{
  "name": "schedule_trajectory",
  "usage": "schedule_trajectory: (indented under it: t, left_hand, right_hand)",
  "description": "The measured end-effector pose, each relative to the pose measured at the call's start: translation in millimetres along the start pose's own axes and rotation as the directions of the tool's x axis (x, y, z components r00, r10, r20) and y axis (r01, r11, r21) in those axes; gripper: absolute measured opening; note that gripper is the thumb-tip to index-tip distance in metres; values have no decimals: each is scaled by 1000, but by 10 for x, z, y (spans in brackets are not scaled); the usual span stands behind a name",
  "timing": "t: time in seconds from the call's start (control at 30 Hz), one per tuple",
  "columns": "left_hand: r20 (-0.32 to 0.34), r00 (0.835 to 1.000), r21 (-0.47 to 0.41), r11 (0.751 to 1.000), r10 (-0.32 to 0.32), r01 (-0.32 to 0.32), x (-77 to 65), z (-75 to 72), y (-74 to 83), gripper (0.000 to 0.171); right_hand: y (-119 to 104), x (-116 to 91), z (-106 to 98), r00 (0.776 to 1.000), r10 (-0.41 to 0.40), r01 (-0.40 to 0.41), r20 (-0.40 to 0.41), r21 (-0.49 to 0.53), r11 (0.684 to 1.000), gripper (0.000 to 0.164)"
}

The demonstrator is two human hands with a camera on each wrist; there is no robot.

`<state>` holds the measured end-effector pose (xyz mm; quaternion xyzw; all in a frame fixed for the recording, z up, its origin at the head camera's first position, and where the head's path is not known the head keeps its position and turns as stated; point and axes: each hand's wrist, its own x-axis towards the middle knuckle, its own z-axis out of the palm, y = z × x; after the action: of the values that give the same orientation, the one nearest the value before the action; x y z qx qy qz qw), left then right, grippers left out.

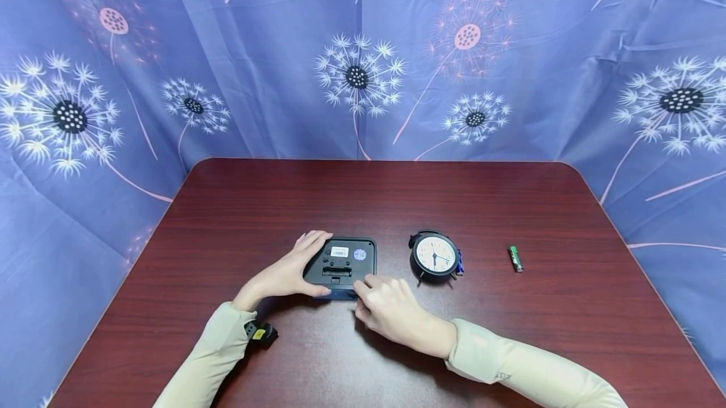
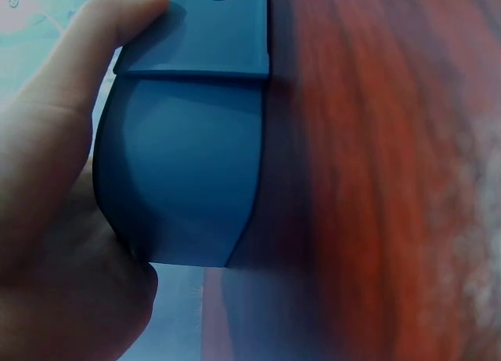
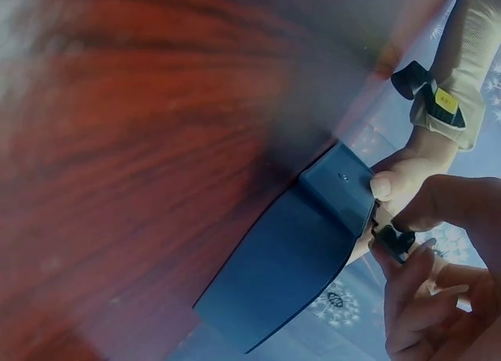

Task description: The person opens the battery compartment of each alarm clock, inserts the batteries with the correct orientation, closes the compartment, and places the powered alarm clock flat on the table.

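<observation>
A dark, box-shaped device [image 1: 367, 253] lies on the table with its back up. Two stickers, several small buttons and an uncovered battery slot [image 1: 337, 271] show on that back. My left hand [image 1: 286, 273] grips the device's left side, thumb at the near edge and fingers at the far corner. In the left wrist view the thumb [image 2: 129, 12] lies along the device's edge. At the near right corner is my right hand [image 1: 391, 308], its fingers bent. The right wrist view shows it pinching a small black plastic piece [image 3: 394, 240] between thumb and fingers, close above the device.
A round black alarm clock [image 1: 435, 255] with a white dial sits right of the device. Farther right lies a green battery [image 1: 515, 258]. The brown wooden table [image 1: 283, 200] backs onto a blue flowered curtain [image 1: 283, 67]. A black wrist camera [image 1: 262, 334] is strapped to the left wrist.
</observation>
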<state>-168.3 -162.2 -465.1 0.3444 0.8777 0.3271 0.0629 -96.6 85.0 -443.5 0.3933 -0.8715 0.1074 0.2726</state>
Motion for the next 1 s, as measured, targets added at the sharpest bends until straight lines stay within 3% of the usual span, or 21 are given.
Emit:
schedule_trajectory:
  t: [0.63, 0.87, 1.0]
  left_hand:
    - [18, 999, -15, 1000, -27, 27, 6, -10, 6, 103]
    - [13, 1000, -5, 1000, -23, 23, 0, -3, 8, 103]
    - [10, 1000, -6, 1000, -22, 22, 1, -6, 10, 103]
  right_hand:
    - [-25, -21, -34, 990, -22, 12, 142, 73, 997, 19]
    - [-34, -47, -26, 959, -68, 50, 274, 71, 996, 16]
    - [-39, -51, -29, 950, -65, 50, 307, 58, 997, 16]
